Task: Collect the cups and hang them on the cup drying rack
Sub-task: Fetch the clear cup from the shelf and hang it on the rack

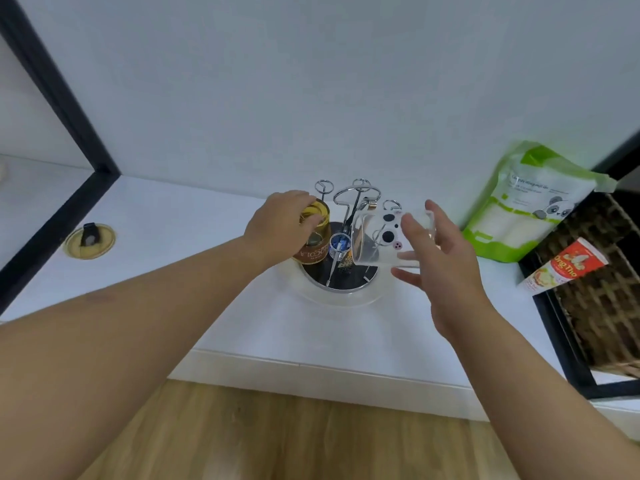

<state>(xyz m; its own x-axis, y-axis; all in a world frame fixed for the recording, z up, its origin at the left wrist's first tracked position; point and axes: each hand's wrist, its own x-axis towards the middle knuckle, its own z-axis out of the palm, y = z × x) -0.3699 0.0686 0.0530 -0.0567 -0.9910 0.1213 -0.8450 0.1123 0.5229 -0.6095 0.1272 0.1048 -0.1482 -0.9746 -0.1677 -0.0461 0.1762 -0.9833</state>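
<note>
Both cups were at the rack (341,251), so the step in hand looked like the hanging itself; to do it well, each mouth had to face down and drop squarely over one prong, not catch two, and the rack's base had to stay put under the push. The left hand (277,225) gripped the amber cup (313,237) from above, fingers wrapped over its upturned bottom; the cup stood inverted on the rack's left side, its label upside down, apparently already seated on a prong or nearly so, though the prong inside could not be seen. The right hand (433,251) grasped the clear cup (388,237), printed with a panda face, on the rack's right side; thumb on the near wall, fingers spread behind the far wall; the cup lay tilted almost sideways, its mouth turned leftward toward the rack's centre, a looped prong showing through the glass. My judgement: that cup needed rotating until its mouth pointed straight down, then lowering along the prong; glass on wire could slip or chip if forced. Both forearms reached forward over the counter (207,306) edge, the left from farther off and angled rightward toward the rack, the right wrist bent back. A green pouch (526,202) leaned against the wall well right of the rack.
</note>
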